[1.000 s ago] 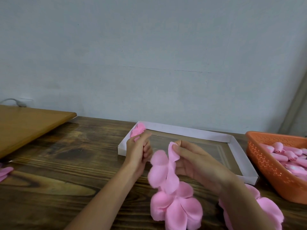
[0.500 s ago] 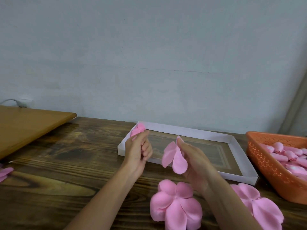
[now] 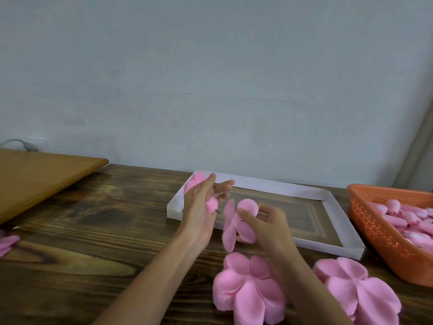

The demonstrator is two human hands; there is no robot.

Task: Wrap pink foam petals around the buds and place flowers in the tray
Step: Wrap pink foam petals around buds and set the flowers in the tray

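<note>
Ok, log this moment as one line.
left hand: holds bud | right hand: pinches petal sheet | wrap: not yet begun | tray: behind hands

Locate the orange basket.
In the head view, the orange basket sits at the far right of the wooden table, just right of the white tray, with pink buds inside.

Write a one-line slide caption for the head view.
Left hand grips a bud, right hand pinches petals, by the tray; more petals lie nearer, basket at right.
</note>
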